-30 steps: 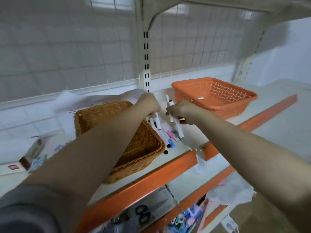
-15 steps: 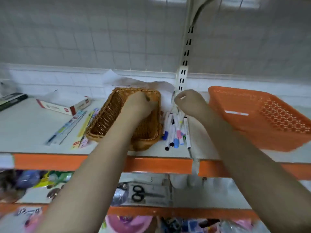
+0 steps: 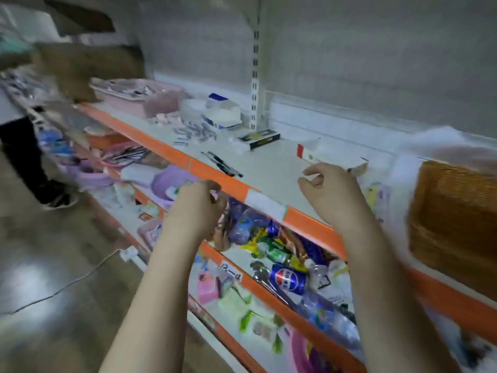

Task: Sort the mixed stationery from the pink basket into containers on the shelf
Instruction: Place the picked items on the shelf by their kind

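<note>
The pink basket sits far off at the left end of the white shelf, pale and shallow, with a blurred jumble of small things showing over its rim; what they are I cannot make out. It is well apart from both hands.

The left hand is raised in front of the shelf's orange edge, forearm bare and reaching up from below. Its fingers are curled in loosely toward the palm, and I cannot tell whether anything is held inside them. The right hand hangs over the shelf surface just past the edge, palm down, its fingers bent and a little spread, the thumb and forefinger close together with nothing visible between them.

On the shelf between the hands and the basket lie two black pens near the edge, a scatter of small grey pieces, a dark flat box and a white box with a red end just beyond the right hand. A brown wicker basket stands at the right, blurred. The lower shelf is crowded with cans, bottles and bright packets.
</note>
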{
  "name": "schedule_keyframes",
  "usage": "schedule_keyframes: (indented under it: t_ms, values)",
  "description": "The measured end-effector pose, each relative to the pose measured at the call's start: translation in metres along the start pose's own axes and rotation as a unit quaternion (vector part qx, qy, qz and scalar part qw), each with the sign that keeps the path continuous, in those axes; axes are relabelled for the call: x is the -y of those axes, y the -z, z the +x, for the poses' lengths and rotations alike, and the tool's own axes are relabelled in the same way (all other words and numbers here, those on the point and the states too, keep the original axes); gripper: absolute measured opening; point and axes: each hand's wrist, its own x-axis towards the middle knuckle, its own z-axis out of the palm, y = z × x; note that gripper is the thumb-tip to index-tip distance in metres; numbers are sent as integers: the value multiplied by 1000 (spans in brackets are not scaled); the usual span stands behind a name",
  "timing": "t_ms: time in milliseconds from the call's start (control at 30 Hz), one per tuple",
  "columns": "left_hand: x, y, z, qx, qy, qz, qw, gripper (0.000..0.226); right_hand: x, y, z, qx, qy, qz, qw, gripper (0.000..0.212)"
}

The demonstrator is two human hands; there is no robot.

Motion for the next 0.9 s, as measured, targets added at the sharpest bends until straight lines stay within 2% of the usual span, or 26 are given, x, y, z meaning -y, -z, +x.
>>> schedule_keyframes:
  t_ms: [167, 367, 633, 900]
  values:
    - [138, 53, 56, 6, 17, 54, 998, 32, 88, -123, 37, -4, 3, 37, 999, 29]
    - [240, 111, 132, -16, 45, 61, 997, 34, 178, -208, 99, 44, 11, 32, 998, 33]
    - [333, 131, 276, -28, 27, 33, 999, 32, 253, -314, 230, 16, 21, 42, 999, 33]
    - [388, 171, 460, -39, -11, 44, 998, 32, 336, -390, 396, -19, 33, 66, 997, 31]
